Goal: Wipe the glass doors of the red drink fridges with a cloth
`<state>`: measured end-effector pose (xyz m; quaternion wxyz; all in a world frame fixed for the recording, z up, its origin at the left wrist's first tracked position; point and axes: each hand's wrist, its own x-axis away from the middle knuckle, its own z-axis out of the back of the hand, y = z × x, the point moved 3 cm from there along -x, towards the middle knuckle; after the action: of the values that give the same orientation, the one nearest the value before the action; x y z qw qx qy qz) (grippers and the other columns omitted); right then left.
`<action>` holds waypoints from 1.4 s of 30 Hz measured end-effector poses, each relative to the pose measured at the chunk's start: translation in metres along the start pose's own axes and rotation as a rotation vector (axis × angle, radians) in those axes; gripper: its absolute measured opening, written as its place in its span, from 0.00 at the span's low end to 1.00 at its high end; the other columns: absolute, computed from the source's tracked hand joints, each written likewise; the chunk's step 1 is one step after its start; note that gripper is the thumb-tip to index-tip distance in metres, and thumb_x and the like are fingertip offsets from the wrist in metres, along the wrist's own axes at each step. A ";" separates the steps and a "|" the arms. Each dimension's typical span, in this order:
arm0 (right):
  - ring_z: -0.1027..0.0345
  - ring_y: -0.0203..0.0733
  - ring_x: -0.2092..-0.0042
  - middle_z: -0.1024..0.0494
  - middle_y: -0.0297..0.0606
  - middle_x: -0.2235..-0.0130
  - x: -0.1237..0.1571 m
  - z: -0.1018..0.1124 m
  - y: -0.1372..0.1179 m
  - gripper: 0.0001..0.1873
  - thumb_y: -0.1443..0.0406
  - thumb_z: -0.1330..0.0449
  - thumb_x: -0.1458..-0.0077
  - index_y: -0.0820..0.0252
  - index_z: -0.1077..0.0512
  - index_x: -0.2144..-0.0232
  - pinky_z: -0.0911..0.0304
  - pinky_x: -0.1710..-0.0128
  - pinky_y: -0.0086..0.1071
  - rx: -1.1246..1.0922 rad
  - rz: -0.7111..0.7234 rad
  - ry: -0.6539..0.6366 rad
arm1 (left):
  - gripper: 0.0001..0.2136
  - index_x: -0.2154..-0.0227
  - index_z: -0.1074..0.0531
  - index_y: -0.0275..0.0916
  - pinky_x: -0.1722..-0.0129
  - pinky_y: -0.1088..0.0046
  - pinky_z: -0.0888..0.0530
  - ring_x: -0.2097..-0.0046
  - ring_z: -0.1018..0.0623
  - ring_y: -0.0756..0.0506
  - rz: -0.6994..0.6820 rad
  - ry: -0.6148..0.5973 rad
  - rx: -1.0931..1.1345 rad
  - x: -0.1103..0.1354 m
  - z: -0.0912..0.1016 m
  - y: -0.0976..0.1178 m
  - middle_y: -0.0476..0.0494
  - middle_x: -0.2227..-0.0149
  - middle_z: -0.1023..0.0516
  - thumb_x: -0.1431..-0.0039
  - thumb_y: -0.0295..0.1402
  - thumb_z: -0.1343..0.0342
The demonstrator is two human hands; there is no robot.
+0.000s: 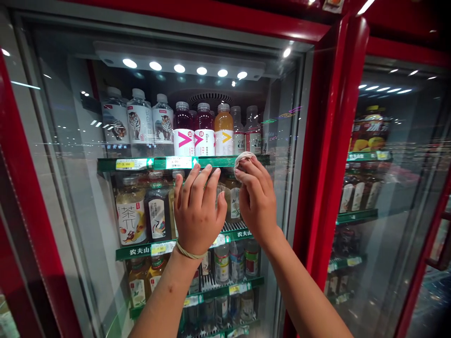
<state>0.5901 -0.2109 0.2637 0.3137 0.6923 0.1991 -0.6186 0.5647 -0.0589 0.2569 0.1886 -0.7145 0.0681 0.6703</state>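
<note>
A glass door (278, 122) of a red-framed drinks fridge stands in front of me. My left hand (199, 199) is raised to the glass with its fingers stretched out and slightly spread, holding nothing. A pale band circles that wrist. To its right, my right hand (259, 197) has its fingers bent over a bunched whitish cloth (244, 162) at the glass. Part of the cloth is hidden under the fingers. Behind the hands, a green shelf edge (218, 161) with price labels shows through the glass.
Inside, several bottles with purple and orange drinks (204, 126) and tiger-label bottles (138, 117) fill the top shelf. Tea bottles (131, 216) stand below. A red frame post (326, 141) separates this door from another fridge door (391, 188) at right. Reflected lights cross the glass.
</note>
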 end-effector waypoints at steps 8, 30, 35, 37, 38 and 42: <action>0.40 0.49 0.31 0.25 0.44 0.39 0.006 0.001 -0.003 0.24 0.79 0.49 0.38 0.54 0.30 0.46 0.36 0.33 0.53 -0.003 -0.051 0.074 | 0.22 0.38 0.31 0.39 0.29 0.49 0.40 0.33 0.30 0.37 0.000 0.010 0.014 -0.002 0.002 0.000 0.39 0.40 0.24 0.34 0.30 0.46; 0.35 0.51 0.33 0.24 0.42 0.41 -0.002 -0.017 -0.024 0.12 0.68 0.46 0.34 0.50 0.29 0.51 0.34 0.34 0.54 0.176 -0.078 0.073 | 0.31 0.28 0.48 0.46 0.27 0.40 0.53 0.26 0.44 0.34 -0.198 -0.231 -0.027 -0.002 0.046 -0.098 0.40 0.27 0.43 0.32 0.34 0.48; 0.33 0.52 0.35 0.24 0.43 0.41 -0.013 -0.018 -0.022 0.12 0.66 0.47 0.32 0.49 0.29 0.51 0.33 0.35 0.57 0.211 -0.085 0.103 | 0.32 0.28 0.50 0.47 0.26 0.40 0.54 0.26 0.45 0.33 -0.186 -0.227 0.020 0.000 0.047 -0.098 0.41 0.26 0.45 0.32 0.33 0.48; 0.34 0.53 0.34 0.25 0.43 0.40 -0.017 -0.019 -0.022 0.12 0.66 0.48 0.32 0.49 0.29 0.51 0.33 0.35 0.57 0.203 -0.097 0.118 | 0.31 0.28 0.49 0.46 0.26 0.41 0.53 0.26 0.45 0.34 -0.186 -0.226 0.016 0.000 0.047 -0.098 0.41 0.26 0.45 0.32 0.34 0.49; 0.34 0.53 0.34 0.25 0.43 0.40 -0.018 -0.020 -0.023 0.12 0.66 0.48 0.32 0.49 0.29 0.51 0.34 0.35 0.57 0.198 -0.088 0.106 | 0.31 0.28 0.49 0.46 0.26 0.41 0.53 0.26 0.45 0.34 -0.185 -0.227 0.015 0.000 0.047 -0.099 0.41 0.26 0.45 0.31 0.34 0.49; 0.35 0.53 0.33 0.25 0.41 0.39 -0.011 -0.021 -0.023 0.13 0.68 0.47 0.33 0.49 0.29 0.51 0.35 0.34 0.57 0.210 -0.046 0.062 | 0.31 0.28 0.47 0.46 0.26 0.42 0.52 0.26 0.44 0.35 -0.179 -0.230 0.030 0.001 0.048 -0.099 0.42 0.27 0.45 0.32 0.33 0.49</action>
<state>0.5885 -0.1792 0.2710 0.2189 0.7355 0.1586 -0.6212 0.5552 0.0498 0.2723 0.2648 -0.6335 -0.0079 0.7270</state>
